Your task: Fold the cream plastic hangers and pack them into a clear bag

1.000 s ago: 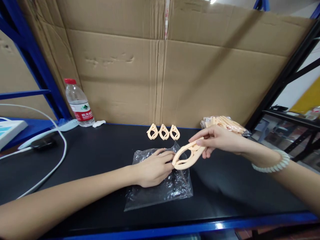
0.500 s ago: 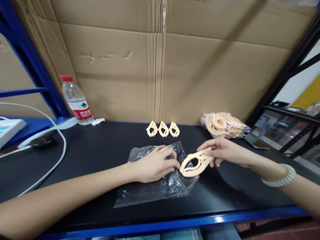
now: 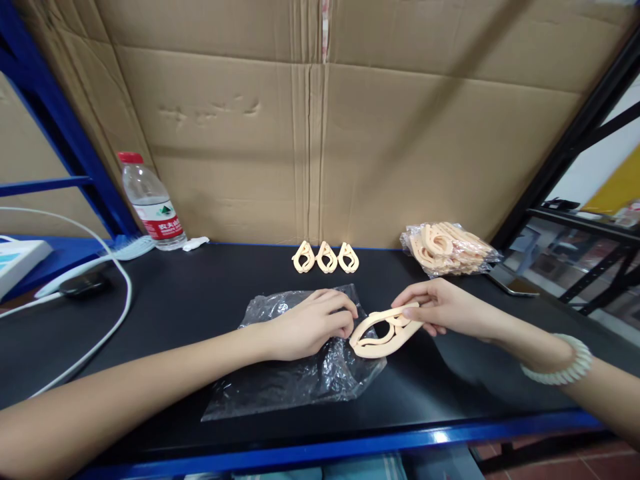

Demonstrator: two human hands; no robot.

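Observation:
A clear plastic bag (image 3: 290,383) lies crumpled on the black table. My left hand (image 3: 313,325) rests over the bag with its fingers curled and closed on the plastic near the opening. To its right, my right hand (image 3: 435,307) pinches a folded beige plastic hanger (image 3: 385,345) by its right end. The hanger's left tip is at the bag's right edge, close to my left fingertips. Whether the tip is inside the bag is unclear.
Three small beige folded pieces (image 3: 327,258) stand in a row at the back. A packed bag of beige hangers (image 3: 450,250) lies at back right, beside a phone (image 3: 515,287). A water bottle (image 3: 157,217) and a white cable (image 3: 129,293) are on the left.
The plastic bag has slid left and toward me under my left hand. My right hand has brought the hanger slightly left and lower.

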